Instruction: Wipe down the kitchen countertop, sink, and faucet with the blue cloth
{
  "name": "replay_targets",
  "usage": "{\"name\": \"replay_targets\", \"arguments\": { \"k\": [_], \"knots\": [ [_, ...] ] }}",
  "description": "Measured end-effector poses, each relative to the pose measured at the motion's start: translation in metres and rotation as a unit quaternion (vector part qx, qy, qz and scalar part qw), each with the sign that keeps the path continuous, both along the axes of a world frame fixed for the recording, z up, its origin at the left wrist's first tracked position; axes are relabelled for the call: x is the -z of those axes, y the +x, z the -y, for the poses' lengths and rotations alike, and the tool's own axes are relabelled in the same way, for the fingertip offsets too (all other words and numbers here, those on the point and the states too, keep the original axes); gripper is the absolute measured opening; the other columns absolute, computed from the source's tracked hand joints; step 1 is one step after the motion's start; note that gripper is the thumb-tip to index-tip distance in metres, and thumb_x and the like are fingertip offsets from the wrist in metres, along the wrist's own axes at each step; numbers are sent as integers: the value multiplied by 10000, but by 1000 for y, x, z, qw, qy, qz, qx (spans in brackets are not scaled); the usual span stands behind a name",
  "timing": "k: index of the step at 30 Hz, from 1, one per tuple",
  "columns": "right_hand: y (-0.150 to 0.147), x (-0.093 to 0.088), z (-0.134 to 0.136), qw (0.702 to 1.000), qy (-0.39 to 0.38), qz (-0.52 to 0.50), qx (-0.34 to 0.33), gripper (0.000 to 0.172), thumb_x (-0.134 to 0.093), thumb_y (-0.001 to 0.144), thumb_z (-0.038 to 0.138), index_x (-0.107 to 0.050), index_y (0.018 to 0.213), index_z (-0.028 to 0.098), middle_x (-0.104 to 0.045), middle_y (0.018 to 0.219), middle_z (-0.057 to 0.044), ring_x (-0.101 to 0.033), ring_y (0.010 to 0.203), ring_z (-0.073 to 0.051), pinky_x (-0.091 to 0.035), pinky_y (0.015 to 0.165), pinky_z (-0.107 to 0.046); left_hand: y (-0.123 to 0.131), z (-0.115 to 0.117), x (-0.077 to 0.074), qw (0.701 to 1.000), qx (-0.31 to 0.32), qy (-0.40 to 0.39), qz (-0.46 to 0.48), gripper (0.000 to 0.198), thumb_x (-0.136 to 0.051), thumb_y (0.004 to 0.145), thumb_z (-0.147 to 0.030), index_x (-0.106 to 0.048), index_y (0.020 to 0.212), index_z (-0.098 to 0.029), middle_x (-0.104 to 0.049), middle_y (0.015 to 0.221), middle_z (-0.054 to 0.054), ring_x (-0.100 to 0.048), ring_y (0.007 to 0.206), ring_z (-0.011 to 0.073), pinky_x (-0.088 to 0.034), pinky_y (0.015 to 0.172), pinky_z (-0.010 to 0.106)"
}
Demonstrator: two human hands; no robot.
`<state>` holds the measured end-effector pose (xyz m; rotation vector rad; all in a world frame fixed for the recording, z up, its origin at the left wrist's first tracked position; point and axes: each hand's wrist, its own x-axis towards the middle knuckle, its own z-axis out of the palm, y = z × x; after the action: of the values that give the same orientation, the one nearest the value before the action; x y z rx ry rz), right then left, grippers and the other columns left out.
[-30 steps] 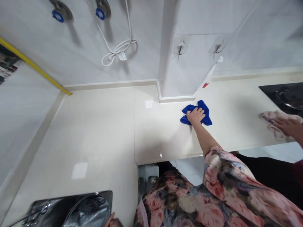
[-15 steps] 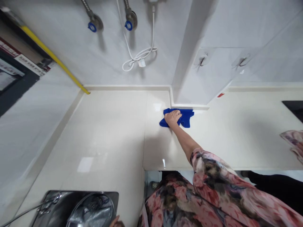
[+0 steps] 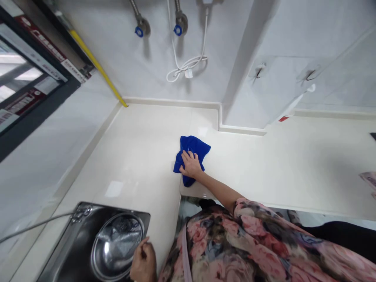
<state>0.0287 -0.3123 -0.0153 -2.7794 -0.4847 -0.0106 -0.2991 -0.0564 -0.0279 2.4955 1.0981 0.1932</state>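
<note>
My right hand (image 3: 192, 166) presses a crumpled blue cloth (image 3: 197, 148) against the cream countertop (image 3: 147, 156), near the inner corner of the counter. Its fingers are spread and bent over the cloth, which sticks out around them on several sides. At the lower left, my left hand (image 3: 143, 261) hovers by the right edge of the sink with its fingers loosely curled and one finger pointing out. Nothing shows in it. A round metal basin (image 3: 96, 258), perforated inside, sits in the steel sink (image 3: 70, 254) close to that hand.
A wall column (image 3: 249, 105) with two hooks juts out behind the counter. A yellow pipe (image 3: 100, 66) meets the counter at the back left corner. Two blue-handled valves (image 3: 178, 30) and a coiled white cord (image 3: 188, 66) are on the wall. Patterned fabric (image 3: 368, 178) shows at the right edge.
My right hand has moved the blue cloth left and toward me, away from the column's foot, and the cloth has spread out. More of my left hand has come into view.
</note>
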Motion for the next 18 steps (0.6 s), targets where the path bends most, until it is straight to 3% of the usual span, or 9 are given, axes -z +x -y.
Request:
{"name": "replay_targets", "arguments": {
  "k": [3, 5, 8, 11, 14, 18],
  "knots": [
    [-45, 7, 16, 998, 24, 19, -52, 656, -536, 933, 368, -530, 1518, 72, -475, 1628, -170, -334, 1497, -352, -209, 1255, -539, 1, 3, 2, 998, 31, 36, 44, 393, -457, 931, -405, -795, 1024, -228, -789, 943, 81, -650, 713, 216, -418, 629, 317],
    [-69, 10, 34, 998, 28, 26, -57, 601, -561, 921, 347, -582, 1459, 82, -542, 1563, -175, -377, 1459, -339, -245, 1231, -508, 0, 4, 5, 994, 59, 57, 78, 389, -455, 955, -392, -795, 1018, -214, -785, 952, 86, -645, 714, 199, -402, 610, 297],
    [-94, 9, 67, 999, 15, 22, -18, 479, -580, 907, 339, -662, 1323, 118, -630, 1432, -183, -481, 1316, -342, -361, 1101, -487, -4, 8, 6, 986, 104, 67, 113, 368, -461, 992, -364, -787, 1048, -203, -773, 933, 81, -651, 734, 187, -418, 622, 287],
    [-113, 8, 108, 999, -5, 31, 36, 416, -568, 906, 349, -682, 1243, 135, -667, 1333, -183, -530, 1190, -335, -407, 998, -461, -18, 12, 2, 976, 167, 33, 137, 346, -464, 1022, -335, -753, 1124, -176, -765, 969, 89, -682, 817, 189, -505, 742, 303],
    [-129, 16, 151, 994, -17, 72, 81, 441, -536, 921, 375, -663, 1266, 131, -644, 1353, -189, -524, 1212, -335, -410, 1019, -466, -53, 14, -2, 966, 199, 6, 164, 323, -482, 1030, -318, -702, 1194, -147, -747, 1108, 129, -694, 1024, 216, -547, 958, 359],
    [-132, 33, 192, 965, -48, 143, 217, 533, -528, 906, 411, -628, 1335, 111, -545, 1477, -240, -473, 1308, -407, -408, 1036, -564, -132, 17, -3, 979, 126, 35, 153, 340, -508, 1016, -325, -656, 1270, -155, -687, 1256, 163, -635, 1225, 260, -522, 1108, 447]
  ]
}}
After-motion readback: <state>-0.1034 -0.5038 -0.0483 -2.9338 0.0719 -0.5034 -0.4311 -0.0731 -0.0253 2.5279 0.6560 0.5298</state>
